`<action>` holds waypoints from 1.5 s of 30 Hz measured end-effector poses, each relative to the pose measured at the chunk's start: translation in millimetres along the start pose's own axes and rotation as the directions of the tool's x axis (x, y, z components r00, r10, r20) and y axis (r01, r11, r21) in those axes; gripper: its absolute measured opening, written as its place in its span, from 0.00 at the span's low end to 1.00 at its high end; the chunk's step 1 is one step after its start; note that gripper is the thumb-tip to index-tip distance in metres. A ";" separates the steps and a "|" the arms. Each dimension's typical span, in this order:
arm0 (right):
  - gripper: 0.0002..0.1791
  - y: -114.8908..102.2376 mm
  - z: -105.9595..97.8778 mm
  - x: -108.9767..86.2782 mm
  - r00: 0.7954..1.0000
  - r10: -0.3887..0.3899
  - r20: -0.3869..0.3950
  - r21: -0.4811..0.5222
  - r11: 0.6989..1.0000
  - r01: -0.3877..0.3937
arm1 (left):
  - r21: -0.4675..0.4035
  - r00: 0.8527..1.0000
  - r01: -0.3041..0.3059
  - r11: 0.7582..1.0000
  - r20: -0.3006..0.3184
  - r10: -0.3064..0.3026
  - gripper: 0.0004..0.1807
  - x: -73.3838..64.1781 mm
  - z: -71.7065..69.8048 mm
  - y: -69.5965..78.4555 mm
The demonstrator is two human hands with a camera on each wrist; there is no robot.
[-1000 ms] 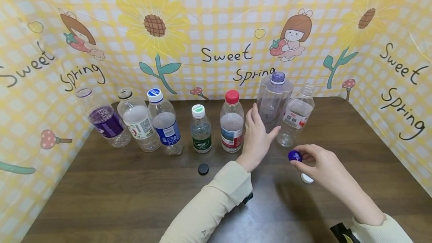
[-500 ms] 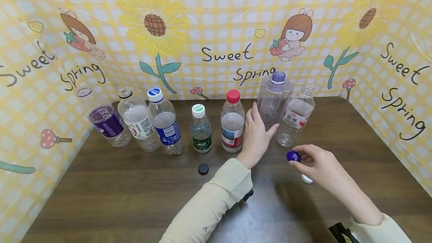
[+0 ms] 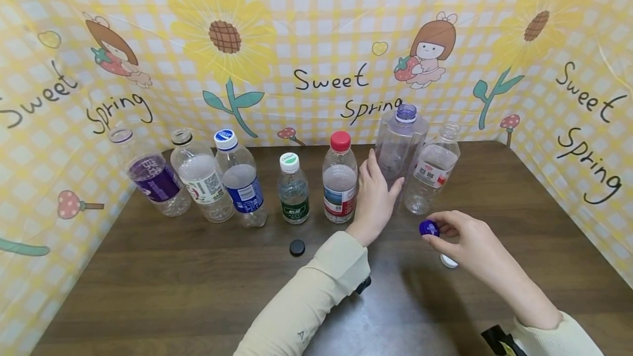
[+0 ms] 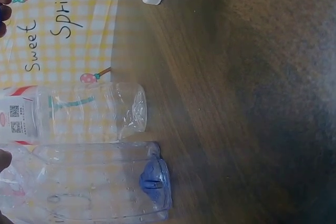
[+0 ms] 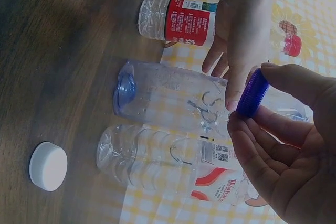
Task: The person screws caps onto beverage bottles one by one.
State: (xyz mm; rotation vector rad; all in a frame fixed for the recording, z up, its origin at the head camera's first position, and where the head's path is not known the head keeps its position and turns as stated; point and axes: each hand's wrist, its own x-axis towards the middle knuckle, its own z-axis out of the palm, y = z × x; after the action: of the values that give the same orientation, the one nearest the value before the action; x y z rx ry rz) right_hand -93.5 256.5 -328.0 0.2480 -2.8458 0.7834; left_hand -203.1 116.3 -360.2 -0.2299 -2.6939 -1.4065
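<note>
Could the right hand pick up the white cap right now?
Probably not yet: the white cap lies close by, but the right hand pinches the blue-purple cap, which would likely need setting down first.

1. Red-capped bottle (image 3: 339, 191), just left of my left hand (image 3: 373, 199).
2. Green-labelled bottle (image 3: 294, 202) and three others (image 3: 243, 194), farther left.
3. Black cap (image 3: 297, 248), left of my left wrist.
4. White cap (image 3: 449, 262), below my right hand (image 3: 470, 240).
5. Wahaha bottle (image 3: 431, 174), beyond it.
6. Checked cloth (image 3: 316, 26), behind both.
</note>
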 end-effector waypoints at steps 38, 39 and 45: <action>0.14 1.2 3.9 -0.8 1.000 -0.013 0.005 -0.012 1.000 0.013 | 0.014 1.000 -0.023 1.000 -0.021 0.024 0.39 -1.6 1.3 -1.6; 0.14 1.3 3.9 -0.7 1.000 -0.012 0.007 -0.010 1.000 0.012 | 0.013 1.000 -0.021 1.000 -0.019 0.021 0.39 -1.8 1.0 -1.5; 0.14 2.1 4.2 -0.2 1.000 -0.018 0.003 -0.012 1.000 0.018 | 0.023 1.000 0.010 1.000 0.004 -0.010 0.43 -2.3 -0.7 0.0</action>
State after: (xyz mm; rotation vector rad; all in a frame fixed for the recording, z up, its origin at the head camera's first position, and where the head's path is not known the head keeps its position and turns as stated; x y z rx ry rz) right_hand -94.2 256.1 -332.6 0.2733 -2.8464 0.7622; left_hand -200.8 115.5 -360.2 -0.2174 -2.7167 -1.3786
